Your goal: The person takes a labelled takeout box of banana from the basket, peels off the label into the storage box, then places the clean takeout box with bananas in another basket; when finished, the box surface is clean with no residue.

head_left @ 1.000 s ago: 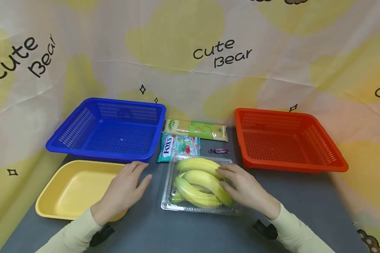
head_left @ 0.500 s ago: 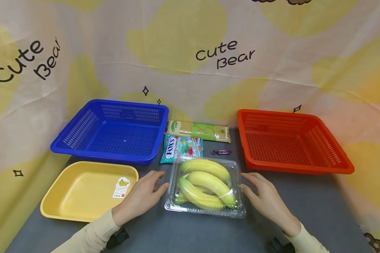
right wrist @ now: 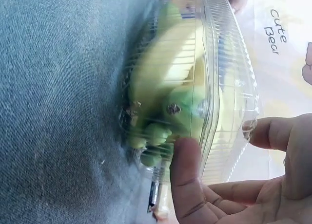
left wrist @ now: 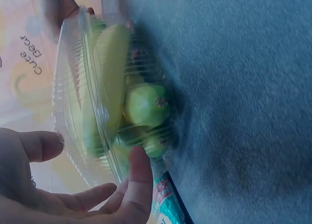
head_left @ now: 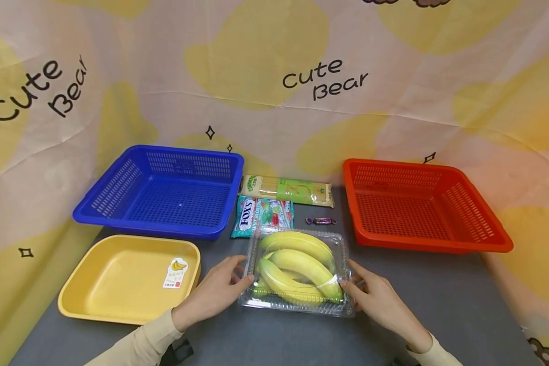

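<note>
A clear plastic clamshell container stands at the middle of the table, its lid down. Several yellow-green bananas fill it. The wrist views also show rounded green ends with dark tips low inside. My left hand holds the container's left side, thumb at the lid edge and fingers against the wall below the rim. From the right, my right hand grips the opposite side, its thumb on the lid edge and a finger along the side wall.
Left of the container is a yellow basin with a banana sticker. A blue basket stands behind it, a red basket at the right. Between them lie a noodle packet, a FOX'S candy bag and a wrapped candy.
My right hand has left the top of the bananas for the container's right side. My left hand has moved from over the yellow basin to the container's left side. The container stays in place.
</note>
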Tool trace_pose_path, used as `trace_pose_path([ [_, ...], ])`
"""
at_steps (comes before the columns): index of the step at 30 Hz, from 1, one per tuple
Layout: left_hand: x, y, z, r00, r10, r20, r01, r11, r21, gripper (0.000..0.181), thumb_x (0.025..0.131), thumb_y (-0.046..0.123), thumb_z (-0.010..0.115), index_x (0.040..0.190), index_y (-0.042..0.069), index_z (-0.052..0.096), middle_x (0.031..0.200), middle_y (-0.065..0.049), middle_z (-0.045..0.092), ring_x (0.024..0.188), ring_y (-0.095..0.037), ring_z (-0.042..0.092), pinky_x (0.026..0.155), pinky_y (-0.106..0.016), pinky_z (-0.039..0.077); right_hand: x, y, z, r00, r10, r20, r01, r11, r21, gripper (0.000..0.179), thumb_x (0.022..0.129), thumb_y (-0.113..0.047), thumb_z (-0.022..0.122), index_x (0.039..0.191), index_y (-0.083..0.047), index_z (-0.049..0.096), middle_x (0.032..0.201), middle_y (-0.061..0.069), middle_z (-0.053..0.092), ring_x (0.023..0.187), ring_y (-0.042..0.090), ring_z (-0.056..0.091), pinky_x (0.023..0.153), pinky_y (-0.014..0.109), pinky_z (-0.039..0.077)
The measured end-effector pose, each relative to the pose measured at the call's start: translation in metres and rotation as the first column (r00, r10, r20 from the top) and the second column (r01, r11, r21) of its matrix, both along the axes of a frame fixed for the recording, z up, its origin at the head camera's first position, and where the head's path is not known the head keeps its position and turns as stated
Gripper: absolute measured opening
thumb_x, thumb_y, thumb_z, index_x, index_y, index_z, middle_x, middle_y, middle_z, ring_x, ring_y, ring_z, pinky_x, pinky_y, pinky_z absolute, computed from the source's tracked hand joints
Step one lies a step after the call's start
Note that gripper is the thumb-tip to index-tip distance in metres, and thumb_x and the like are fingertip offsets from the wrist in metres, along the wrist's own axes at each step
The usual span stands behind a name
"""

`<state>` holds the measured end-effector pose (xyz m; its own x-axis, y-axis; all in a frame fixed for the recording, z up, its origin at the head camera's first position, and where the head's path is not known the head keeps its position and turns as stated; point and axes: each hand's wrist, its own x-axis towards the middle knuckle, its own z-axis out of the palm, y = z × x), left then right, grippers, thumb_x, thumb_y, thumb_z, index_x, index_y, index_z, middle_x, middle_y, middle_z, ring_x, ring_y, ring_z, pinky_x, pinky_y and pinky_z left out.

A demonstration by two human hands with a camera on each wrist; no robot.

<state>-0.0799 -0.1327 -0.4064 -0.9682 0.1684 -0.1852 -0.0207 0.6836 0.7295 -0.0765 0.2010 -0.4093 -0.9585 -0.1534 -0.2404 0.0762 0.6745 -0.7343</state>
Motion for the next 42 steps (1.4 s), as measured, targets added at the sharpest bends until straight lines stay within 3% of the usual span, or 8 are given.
trace_pose_path([
  [4, 0.001, 0.002, 0.002, 1.000, -0.002, 0.009, 0.002, 1.000, 0.023, 0.047, 0.093, 0.029, 0.065, 0.133, 0.007, 0.056, 0.107, -0.006, 0.062, 0.083, -0.010, 0.060, 0.062, -0.026, 0.049, 0.000, -0.002, 0.000, 1.000, -0.004, -0.004, 0.004, 1.000, -0.007, 0.067, 0.093, -0.030, 0.065, 0.149, -0.003, 0.039, 0.093, 0.005, 0.064, 0.054, 0.014, 0.059, 0.051, 0.026, 0.051],
  [15, 0.001, 0.001, 0.008, 0.998, 0.001, -0.056, -0.001, 1.000, 0.010, 0.045, 0.091, 0.025, 0.068, 0.131, 0.006, 0.059, 0.098, -0.002, 0.061, 0.080, -0.006, 0.058, 0.062, -0.022, 0.047, 0.000, -0.004, 0.005, 0.999, -0.005, -0.051, 0.005, 1.000, -0.008, 0.063, 0.095, -0.029, 0.064, 0.148, -0.004, 0.040, 0.093, 0.005, 0.064, 0.052, 0.012, 0.058, 0.050, 0.025, 0.048],
  [27, -0.010, -0.016, 0.046, 0.991, -0.008, -0.135, 0.006, 1.000, -0.016, 0.051, 0.096, 0.026, 0.062, 0.139, 0.003, 0.051, 0.111, -0.008, 0.061, 0.093, -0.013, 0.063, 0.070, -0.025, 0.051, -0.018, -0.012, 0.041, 0.984, 0.053, -0.168, -0.050, 0.998, 0.024, 0.068, 0.092, -0.036, 0.067, 0.149, -0.010, 0.041, 0.095, 0.006, 0.064, 0.060, 0.009, 0.051, 0.051, 0.024, 0.038],
  [31, -0.015, -0.029, 0.060, 0.986, -0.007, -0.169, 0.003, 1.000, -0.025, 0.052, 0.097, 0.026, 0.059, 0.141, 0.000, 0.048, 0.113, -0.011, 0.059, 0.095, -0.019, 0.063, 0.073, -0.029, 0.053, -0.029, -0.020, 0.053, 0.976, 0.075, -0.206, -0.084, 0.996, -0.037, 0.067, 0.091, -0.033, 0.069, 0.148, -0.009, 0.042, 0.104, 0.008, 0.059, 0.072, 0.011, 0.055, 0.059, 0.024, 0.042],
  [35, -0.022, -0.044, 0.074, 0.973, 0.004, -0.232, -0.015, 0.999, -0.045, 0.052, 0.099, 0.026, 0.057, 0.142, -0.001, 0.047, 0.113, -0.015, 0.060, 0.097, -0.024, 0.063, 0.080, -0.038, 0.057, -0.041, -0.037, 0.058, 0.959, 0.043, -0.281, -0.082, 0.988, -0.129, 0.060, 0.090, -0.031, 0.070, 0.142, -0.008, 0.050, 0.119, 0.010, 0.056, 0.084, 0.015, 0.063, 0.067, 0.024, 0.050],
  [39, -0.029, -0.061, 0.086, 0.961, 0.036, -0.275, -0.057, 0.996, -0.071, 0.053, 0.100, 0.030, 0.055, 0.143, 0.001, 0.047, 0.117, -0.017, 0.060, 0.103, -0.030, 0.062, 0.084, -0.045, 0.056, -0.053, -0.057, 0.060, 0.935, -0.024, -0.354, -0.067, 0.968, -0.243, 0.046, 0.090, -0.025, 0.072, 0.132, -0.011, 0.059, 0.118, 0.009, 0.057, 0.091, 0.017, 0.066, 0.073, 0.021, 0.054],
  [42, -0.037, -0.076, 0.094, 0.956, 0.073, -0.284, -0.096, 0.993, -0.065, 0.054, 0.100, 0.036, 0.052, 0.143, 0.003, 0.046, 0.122, -0.019, 0.060, 0.107, -0.033, 0.061, 0.083, -0.040, 0.055, -0.060, -0.074, 0.063, 0.906, -0.059, -0.419, -0.081, 0.947, -0.310, 0.035, 0.090, -0.020, 0.071, 0.123, -0.010, 0.064, 0.115, 0.008, 0.061, 0.097, 0.018, 0.067, 0.081, 0.023, 0.056],
])
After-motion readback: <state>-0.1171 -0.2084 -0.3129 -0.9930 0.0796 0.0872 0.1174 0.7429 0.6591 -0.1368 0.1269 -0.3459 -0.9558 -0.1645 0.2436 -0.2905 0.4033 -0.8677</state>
